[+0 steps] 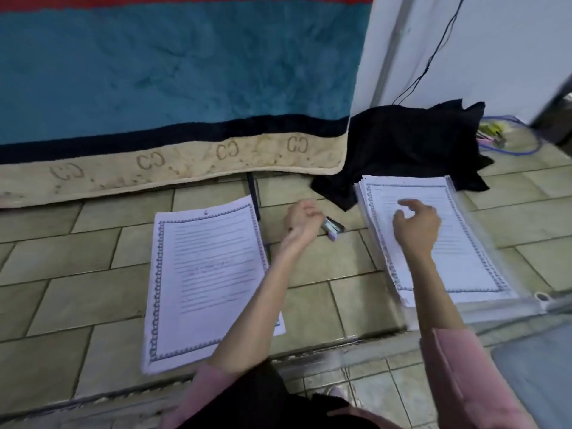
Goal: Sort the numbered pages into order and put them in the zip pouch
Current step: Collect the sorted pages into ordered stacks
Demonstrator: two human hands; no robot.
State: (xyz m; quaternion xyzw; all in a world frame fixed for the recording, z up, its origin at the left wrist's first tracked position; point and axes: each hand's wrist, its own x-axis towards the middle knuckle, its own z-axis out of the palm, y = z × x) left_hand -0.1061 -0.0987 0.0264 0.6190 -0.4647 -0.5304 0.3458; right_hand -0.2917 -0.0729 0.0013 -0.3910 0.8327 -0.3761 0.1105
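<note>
Right grip [416,222] loose over bordered paper stack [464,243]

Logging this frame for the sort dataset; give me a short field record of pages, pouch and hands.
left pile: white bordered page on tiled floor, marked 6 on top
right pile: stack of white bordered pages lying on clear plastic zip pouch
left hand: beside small stapler-like object; grip unclear
right hand: open, over right stack
pages in pouch: none visible

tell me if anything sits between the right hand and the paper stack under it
Nothing visible does: the right hand hovers directly over the right stack of pages, fingers loosely curled and holding nothing.
</note>
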